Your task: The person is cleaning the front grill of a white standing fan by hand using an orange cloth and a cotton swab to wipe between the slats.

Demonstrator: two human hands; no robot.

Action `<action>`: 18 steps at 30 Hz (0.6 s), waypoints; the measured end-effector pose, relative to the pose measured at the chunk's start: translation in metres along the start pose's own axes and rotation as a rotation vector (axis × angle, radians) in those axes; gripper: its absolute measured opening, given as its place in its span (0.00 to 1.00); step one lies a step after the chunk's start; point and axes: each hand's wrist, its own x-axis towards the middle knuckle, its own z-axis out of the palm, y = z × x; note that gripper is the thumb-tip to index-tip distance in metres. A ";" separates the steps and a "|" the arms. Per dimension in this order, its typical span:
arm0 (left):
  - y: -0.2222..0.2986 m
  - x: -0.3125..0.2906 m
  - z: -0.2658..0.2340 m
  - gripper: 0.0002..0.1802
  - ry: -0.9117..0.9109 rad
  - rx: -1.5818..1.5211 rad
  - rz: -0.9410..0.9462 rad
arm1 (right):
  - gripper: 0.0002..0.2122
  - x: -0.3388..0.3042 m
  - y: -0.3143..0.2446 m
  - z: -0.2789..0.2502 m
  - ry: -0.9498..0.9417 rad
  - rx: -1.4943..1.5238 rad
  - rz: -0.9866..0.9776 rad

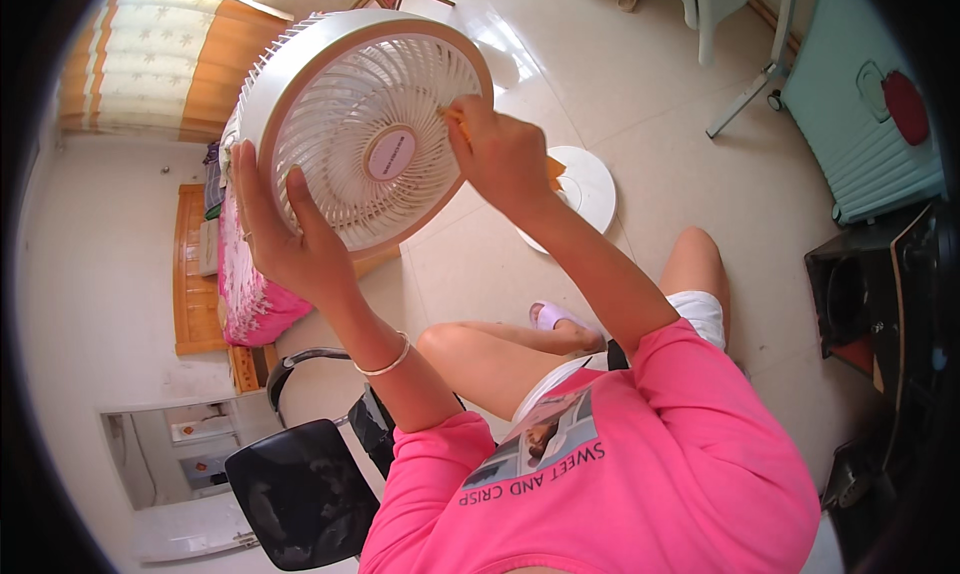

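The round white plastic fan head with a tan front ring and spiral grille (388, 155) lies between the 2 hands, its grille side turned toward the person. The left grip (300, 246) clasps its lower left edge, thumb over the front ring and fingers spread along the outer wall. The right grip (503, 161) is closed in a pinch on a small yellow-orange piece (459, 124) at the right of the grille; whether that piece touches the slats, or which way its long axis runs, I cannot tell. From the right fingertips, the hub lies left and slightly lower; of the 2 hands, the right seems nearer to it.
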 end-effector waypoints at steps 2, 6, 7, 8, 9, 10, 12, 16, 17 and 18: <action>0.000 0.001 0.000 0.23 0.000 -0.008 0.009 | 0.07 0.002 0.000 0.000 -0.009 -0.016 -0.019; -0.001 0.001 0.001 0.23 0.013 -0.028 0.000 | 0.06 -0.001 -0.004 -0.001 -0.072 -0.036 -0.078; 0.000 0.000 0.000 0.23 0.017 -0.023 -0.008 | 0.06 0.004 -0.002 -0.005 -0.061 -0.029 -0.057; 0.002 0.000 0.000 0.23 0.015 -0.021 -0.001 | 0.06 0.007 -0.001 -0.007 -0.049 -0.022 -0.035; 0.005 0.000 0.001 0.23 0.012 -0.019 0.006 | 0.06 0.005 -0.003 -0.007 -0.082 -0.030 -0.022; 0.006 0.001 0.002 0.23 0.011 -0.020 0.013 | 0.06 0.003 -0.005 -0.008 -0.113 -0.040 -0.010; 0.003 0.001 0.002 0.23 0.018 -0.029 0.002 | 0.06 0.001 -0.007 -0.008 -0.119 0.002 -0.008; -0.001 0.000 0.000 0.22 0.025 -0.018 -0.013 | 0.06 0.001 -0.002 -0.012 -0.064 0.098 -0.010; 0.000 0.000 0.000 0.22 0.023 -0.021 -0.013 | 0.06 0.000 -0.002 -0.009 -0.078 0.108 -0.030; 0.001 0.001 0.001 0.22 0.021 -0.023 -0.012 | 0.06 -0.001 -0.002 -0.008 -0.092 0.119 -0.051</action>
